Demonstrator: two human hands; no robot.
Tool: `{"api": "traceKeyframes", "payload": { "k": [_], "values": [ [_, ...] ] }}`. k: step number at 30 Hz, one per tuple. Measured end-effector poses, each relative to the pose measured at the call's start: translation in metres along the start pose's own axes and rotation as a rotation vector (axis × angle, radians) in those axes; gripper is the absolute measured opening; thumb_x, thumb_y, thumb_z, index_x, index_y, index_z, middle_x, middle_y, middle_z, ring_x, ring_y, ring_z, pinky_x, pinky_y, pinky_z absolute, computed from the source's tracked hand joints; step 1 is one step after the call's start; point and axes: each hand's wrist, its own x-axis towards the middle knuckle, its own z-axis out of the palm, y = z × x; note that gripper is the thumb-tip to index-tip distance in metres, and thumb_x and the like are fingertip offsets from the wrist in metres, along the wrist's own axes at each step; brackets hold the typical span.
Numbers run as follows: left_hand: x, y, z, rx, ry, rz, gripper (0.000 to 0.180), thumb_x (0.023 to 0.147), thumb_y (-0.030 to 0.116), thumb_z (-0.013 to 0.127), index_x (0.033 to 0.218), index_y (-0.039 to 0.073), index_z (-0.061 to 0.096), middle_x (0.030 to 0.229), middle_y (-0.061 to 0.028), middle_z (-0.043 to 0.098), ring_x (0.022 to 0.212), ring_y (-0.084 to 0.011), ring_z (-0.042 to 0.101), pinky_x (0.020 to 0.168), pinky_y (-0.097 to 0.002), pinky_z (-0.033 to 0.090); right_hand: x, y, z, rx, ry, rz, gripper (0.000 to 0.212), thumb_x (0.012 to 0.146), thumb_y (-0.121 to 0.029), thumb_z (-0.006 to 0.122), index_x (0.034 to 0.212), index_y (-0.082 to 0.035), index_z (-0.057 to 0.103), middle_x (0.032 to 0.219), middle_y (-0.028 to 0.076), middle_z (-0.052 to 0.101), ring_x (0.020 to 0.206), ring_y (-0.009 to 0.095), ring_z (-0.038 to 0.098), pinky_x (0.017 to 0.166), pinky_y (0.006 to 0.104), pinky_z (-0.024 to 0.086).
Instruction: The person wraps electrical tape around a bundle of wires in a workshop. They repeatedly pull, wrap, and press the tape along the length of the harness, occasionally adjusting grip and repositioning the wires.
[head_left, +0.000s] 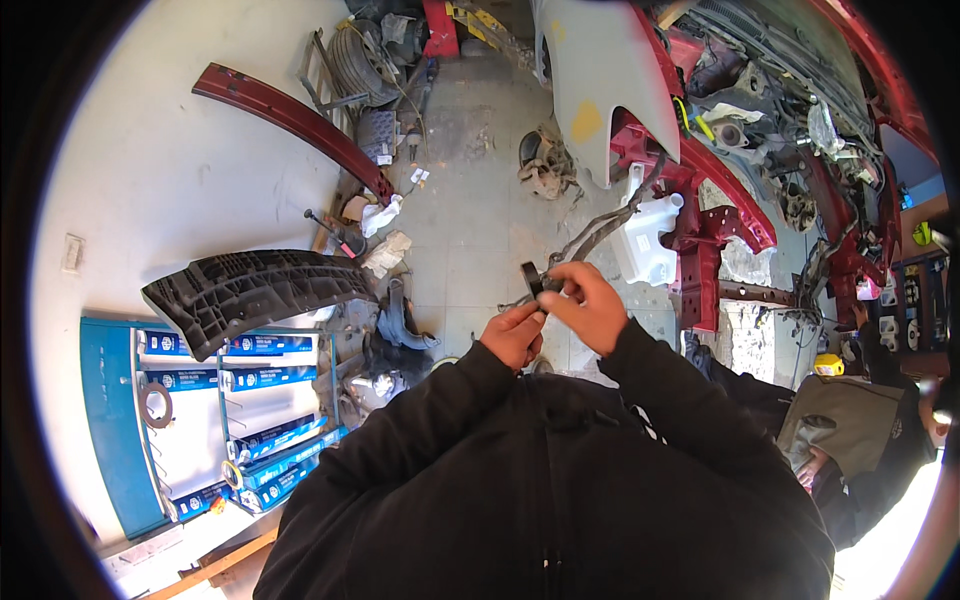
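In front of my chest, both hands are close together around a small dark round thing (532, 278) that looks like a roll of black tape, seen nearly edge-on. My right hand (592, 308) has its fingers curled against it from the right. Below and to the left, my left hand (513, 334) is closed, thumb and fingers pinched together just under the roll; what lies between them is mostly hidden. A dark wiring harness (605, 228) runs from the red car front down to behind my right fingers.
A red car body (700, 275) with a grey fender (590, 85) and white plastic tank (650, 240) stands right. At left are a red bumper beam (290, 125), black plastic panel (255, 290) and blue rack (110, 420). Another person (850, 440) is at lower right.
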Motion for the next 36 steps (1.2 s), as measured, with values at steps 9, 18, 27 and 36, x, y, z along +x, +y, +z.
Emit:
{"api": "traceKeyframes", "payload": {
  "k": [9,18,27,36],
  "values": [
    [0.009,-0.015,-0.003,0.433,0.148,0.391,0.024,0.112,0.022,0.06,0.113,0.001,0.07,0.077,0.0007,0.062,0.069,-0.0091,0.055,0.065,-0.0284,0.048,0.019,-0.025,-0.004,-0.114,-0.092,-0.204,0.028,0.084,-0.021,0.078,0.098,0.0,0.068,0.096,0.017,0.06,0.088,0.037,0.062,0.08,0.044,0.053],
    [0.014,-0.006,-0.011,0.933,0.146,0.427,0.025,0.107,0.022,0.057,0.102,-0.001,0.064,0.077,-0.0254,0.066,0.075,-0.0432,0.067,0.069,-0.0491,0.052,-0.015,0.033,-0.004,0.285,-0.256,0.442,0.052,0.104,-0.052,0.068,0.102,0.0,0.067,0.088,0.011,0.067,0.082,0.017,0.065,0.06,0.0365,0.052],
    [0.043,-0.02,-0.019,0.837,-0.09,0.42,0.029,0.107,0.026,0.058,0.096,0.0,0.063,0.074,-0.0157,0.064,0.067,-0.0316,0.063,0.063,-0.0461,0.049,-0.014,0.063,0.01,0.248,-0.239,0.475,0.037,0.107,-0.033,0.061,0.11,0.003,0.069,0.1,0.011,0.072,0.096,0.023,0.074,0.076,0.0394,0.065],
    [0.015,0.004,-0.019,0.009,-0.166,-0.033,0.034,0.116,0.035,0.048,0.103,0.006,0.061,0.067,0.0045,0.043,0.054,-0.0069,0.034,0.05,-0.0275,0.028,0.003,0.042,0.012,0.459,-0.395,0.492,0.039,0.11,-0.034,0.056,0.13,-0.001,0.061,0.127,0.015,0.066,0.123,0.028,0.067,0.075,0.0458,0.067]
  ]
}}
